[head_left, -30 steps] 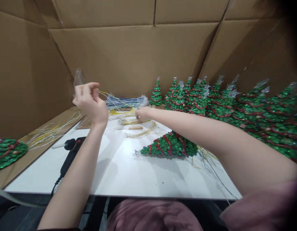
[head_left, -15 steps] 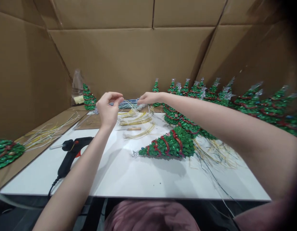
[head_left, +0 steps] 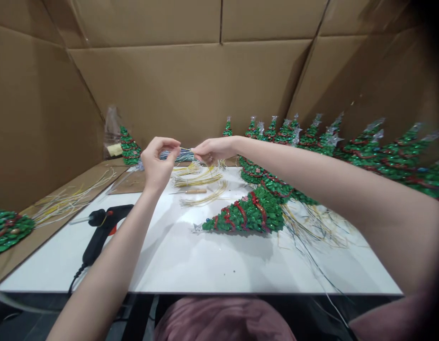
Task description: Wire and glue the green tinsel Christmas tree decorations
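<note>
My left hand and my right hand are raised over the far part of the white table. Both pinch thin wires, and a bundle of blue and white wires shows between them. Under the hands lie loose bundles of yellow wires and a small wooden-handled tool. A green tinsel Christmas tree with red garland lies on its side in the middle of the table, its silver star pointing left.
A black glue gun lies at the table's left, its cord over the front edge. Several finished trees stand along the right and back. Another tree stands by a plastic bag at back left. Cardboard walls enclose the table.
My left hand came down from high at the left towards the middle. My right hand rose off the yellow bundles, and the two hands now meet at the wires.
</note>
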`<action>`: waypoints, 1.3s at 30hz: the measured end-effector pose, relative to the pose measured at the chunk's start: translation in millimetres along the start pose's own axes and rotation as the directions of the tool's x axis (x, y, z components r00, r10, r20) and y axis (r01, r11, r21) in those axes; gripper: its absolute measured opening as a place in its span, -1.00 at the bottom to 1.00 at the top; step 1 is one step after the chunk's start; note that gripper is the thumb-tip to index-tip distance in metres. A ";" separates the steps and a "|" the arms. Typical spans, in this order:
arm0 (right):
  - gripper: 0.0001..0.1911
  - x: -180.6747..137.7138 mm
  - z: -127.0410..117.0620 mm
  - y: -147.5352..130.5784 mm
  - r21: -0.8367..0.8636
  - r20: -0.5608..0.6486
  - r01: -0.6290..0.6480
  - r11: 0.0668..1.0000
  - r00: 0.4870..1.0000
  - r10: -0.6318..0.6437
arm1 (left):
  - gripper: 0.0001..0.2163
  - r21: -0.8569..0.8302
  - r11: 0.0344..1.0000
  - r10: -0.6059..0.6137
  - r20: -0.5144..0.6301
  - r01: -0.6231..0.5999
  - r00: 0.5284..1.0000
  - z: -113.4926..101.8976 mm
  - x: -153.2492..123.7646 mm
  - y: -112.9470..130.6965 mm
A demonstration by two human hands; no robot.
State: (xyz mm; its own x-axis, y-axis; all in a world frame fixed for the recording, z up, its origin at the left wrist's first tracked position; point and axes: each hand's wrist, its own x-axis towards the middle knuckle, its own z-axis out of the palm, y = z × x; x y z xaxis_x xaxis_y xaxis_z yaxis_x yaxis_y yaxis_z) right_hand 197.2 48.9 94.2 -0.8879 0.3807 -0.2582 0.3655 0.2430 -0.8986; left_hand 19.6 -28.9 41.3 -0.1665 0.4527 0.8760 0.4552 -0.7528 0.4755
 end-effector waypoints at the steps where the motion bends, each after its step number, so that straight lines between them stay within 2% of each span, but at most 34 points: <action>1: -0.67 -3.0 -1.0 -1.8 -0.032 -0.005 0.003 0.999 1.000 -0.003 | -0.92 -0.005 1.000 -0.019 0.026 0.019 0.999 -0.5 -0.1 0.6; 5: -0.66 -11.2 -0.7 -7.8 -0.198 -0.087 -0.034 0.980 0.996 0.017 | -0.86 0.046 0.988 -0.151 0.163 0.146 0.975 -0.9 -0.9 -0.8; 7: -0.67 -12.1 1.1 -9.3 -0.298 -0.148 -0.076 0.952 0.988 0.033 | -0.80 0.118 0.972 -0.229 0.289 0.203 0.929 -0.3 -1.4 -2.8; 11: -0.69 -8.9 4.5 -7.2 -0.531 -0.210 -0.150 0.834 0.977 0.042 | -0.73 0.194 0.953 -0.303 0.544 0.234 0.782 0.8 -3.4 -5.2; 14: -0.70 -4.8 3.8 -1.3 -0.673 -0.196 -0.183 0.716 0.978 0.065 | -0.73 0.211 0.948 -0.317 0.651 0.237 0.690 0.8 -5.3 -4.5; 20: -0.75 -3.2 -3.7 15.2 -0.771 -0.159 -0.219 0.598 0.975 0.153 | -0.75 0.306 0.935 -0.354 0.777 0.180 0.520 -2.2 -5.8 -4.9; 26: -0.83 -9.0 2.0 32.1 -0.829 -0.210 -0.327 0.454 0.934 0.290 | -0.77 0.338 0.932 -0.361 0.893 0.131 0.269 -1.6 -8.5 -11.5; 30: -0.77 -7.6 8.0 40.1 -0.839 -0.227 -0.360 0.407 0.913 0.339 | -0.80 0.330 0.934 -0.349 0.924 0.136 0.154 1.0 -12.9 -17.7; 32: -0.72 -5.9 9.5 42.6 -0.840 -0.229 -0.370 0.397 0.905 0.358 | -0.83 0.330 0.935 -0.346 0.930 0.131 0.126 2.0 -15.2 -19.6; 35: -0.70 -4.3 10.2 44.1 -0.843 -0.222 -0.372 0.388 0.898 0.380 | -0.86 0.350 0.932 -0.360 0.923 0.091 0.135 3.5 -17.4 -19.3; 37: -0.72 -3.9 10.0 43.8 -0.849 -0.213 -0.365 0.381 0.898 0.385 | -0.84 0.376 0.925 -0.378 0.908 0.049 0.178 4.5 -17.2 -17.7; 39: -0.74 -3.8 9.3 42.7 -0.858 -0.211 -0.356 0.369 0.901 0.378 | -0.80 0.424 0.906 -0.407 0.872 -0.004 0.273 4.7 -15.1 -17.0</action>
State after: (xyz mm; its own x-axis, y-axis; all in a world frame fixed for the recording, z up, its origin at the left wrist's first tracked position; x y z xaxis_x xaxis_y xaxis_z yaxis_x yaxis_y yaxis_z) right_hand 213.6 49.6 53.5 -0.6033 0.6234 -0.4974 0.6909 0.7201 0.0646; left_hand 18.5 -20.7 19.6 0.5318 0.8465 -0.0245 0.7838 -0.4810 0.3928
